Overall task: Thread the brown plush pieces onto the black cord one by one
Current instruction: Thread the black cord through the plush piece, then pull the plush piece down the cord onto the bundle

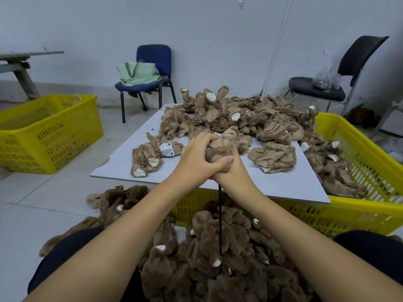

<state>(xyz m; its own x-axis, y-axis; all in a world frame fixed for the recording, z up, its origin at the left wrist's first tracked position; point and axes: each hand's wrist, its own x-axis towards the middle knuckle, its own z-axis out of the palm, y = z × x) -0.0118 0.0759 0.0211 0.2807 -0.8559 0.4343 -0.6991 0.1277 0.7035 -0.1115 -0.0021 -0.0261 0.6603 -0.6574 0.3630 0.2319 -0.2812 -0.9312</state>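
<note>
Over the white board (283,184), both arms reach out straight and the hands meet. Her left hand (196,158) wraps tight around a fuzzy brown plush piece (219,147), thumb across it. Her right hand (231,171) grips it from below, fingers curled. A thin black cord (220,214) hangs straight down from the hands into a soft, lumpy heap of threaded pieces (218,269) on her lap.

Bare board edge (283,188) free; plush pile (239,118) beyond.
</note>
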